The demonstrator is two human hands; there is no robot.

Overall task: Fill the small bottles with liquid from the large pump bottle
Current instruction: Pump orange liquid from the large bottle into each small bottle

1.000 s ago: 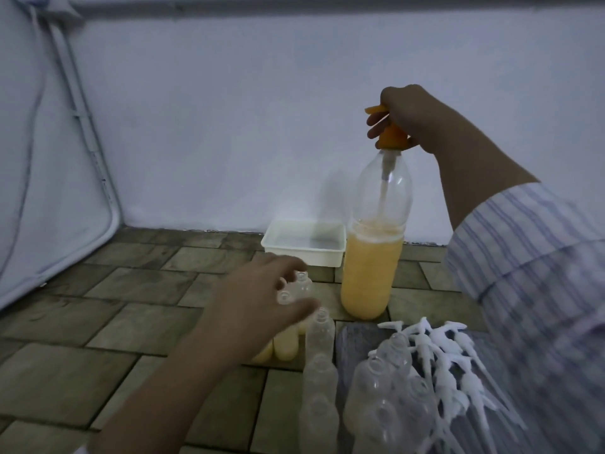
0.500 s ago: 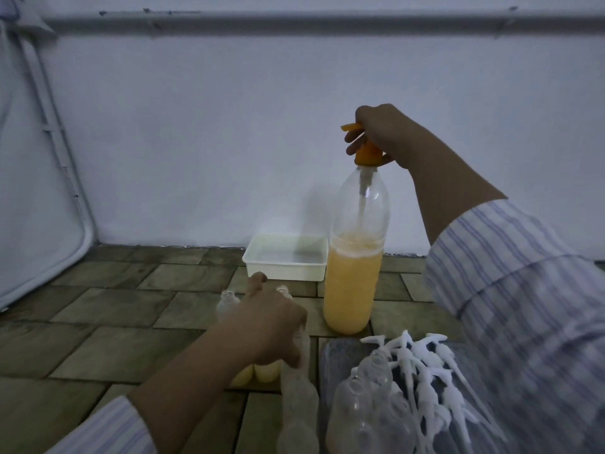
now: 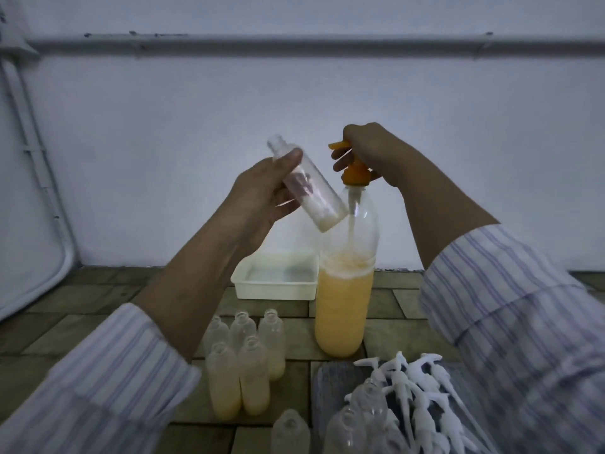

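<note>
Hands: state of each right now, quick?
Left hand: grips an empty small bottle, tilted, raised.
Right hand: grips the orange pump head on the large pump bottle.

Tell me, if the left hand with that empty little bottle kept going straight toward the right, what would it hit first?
Probably the orange pump head of the large pump bottle, which the right hand grips. The left hand holds the small empty bottle tilted, its base nearest the big bottle's neck. Depth is unclear, so it might pass in front.
</note>
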